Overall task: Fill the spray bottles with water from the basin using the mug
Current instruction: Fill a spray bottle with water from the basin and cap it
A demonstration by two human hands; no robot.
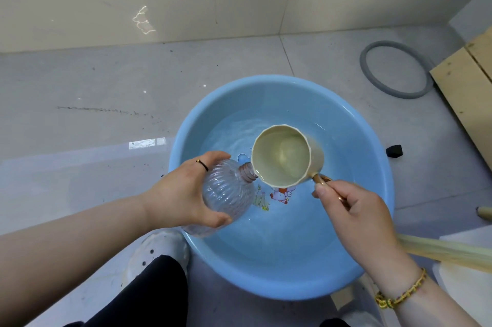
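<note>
– Over the near side of the basin, what are the hands doing?

– Left hand is wrapping fingers and thumb round the belly of the clear ribbed bottle, holding it above the water. Right hand is pinching the mug by its handle, thumb on top, fingers curled beneath.

– And how is the bottle lying?

– It is leaning, base toward the person, open neck pointing up and away to the right, straight at the mug. The neck is sitting just under the mug's lower lip, touching or nearly so; I cannot tell which.

– Is water going in?

– The mug is tipping toward the neck with water pooling at its lip, but no stream is showing. I am judging the pour to be only beginning: the right hand needs to tilt further while the left holds the neck under the lip.

– Anything beyond?

– A grey ring is lying on the floor past the basin, well apart.
</note>
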